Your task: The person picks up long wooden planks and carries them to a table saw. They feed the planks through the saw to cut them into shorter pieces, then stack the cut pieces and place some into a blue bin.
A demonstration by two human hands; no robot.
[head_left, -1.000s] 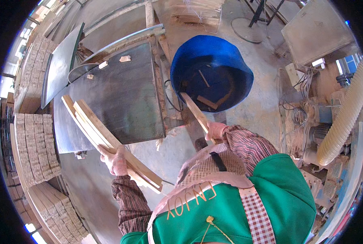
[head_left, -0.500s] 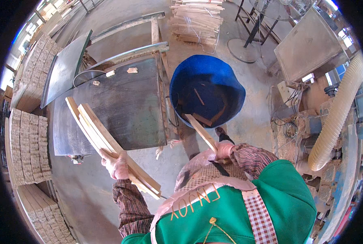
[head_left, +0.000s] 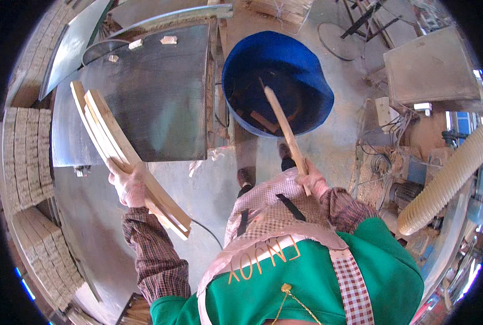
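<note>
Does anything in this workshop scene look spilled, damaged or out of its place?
Sawdust is spread over the floor by the blue tub. Small wood offcuts lie loose on the dark table. Nothing appears broken.

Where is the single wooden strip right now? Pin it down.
In the head view the single wooden strip sits right of centre, held in the right hand, its far end reaching over the blue tub.
</note>
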